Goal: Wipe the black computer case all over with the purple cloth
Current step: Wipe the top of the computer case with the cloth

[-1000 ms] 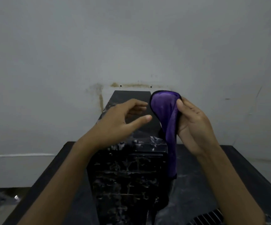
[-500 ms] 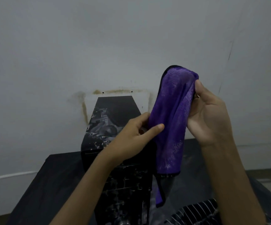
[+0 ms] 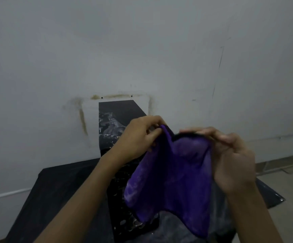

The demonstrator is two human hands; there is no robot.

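Observation:
The black computer case (image 3: 115, 118) stands upright on a dark table, its top smeared with pale dust. In front of it the purple cloth (image 3: 173, 174) hangs spread in the air, hiding the case's right half and part of its front. My left hand (image 3: 138, 137) pinches the cloth's upper left corner. My right hand (image 3: 229, 158) grips the upper right edge, fingers curled over the black hem. Both hands are above the case and do not touch it.
The dark table (image 3: 58, 190) runs from the wall toward me, its left edge and right corner visible. A stained white wall (image 3: 142, 50) rises close behind the case. Bare floor (image 3: 291, 176) shows at the right.
The cloth was bunched upright in my right hand. My left hand has taken a corner and both hands have pulled it open sideways. The view has shifted right.

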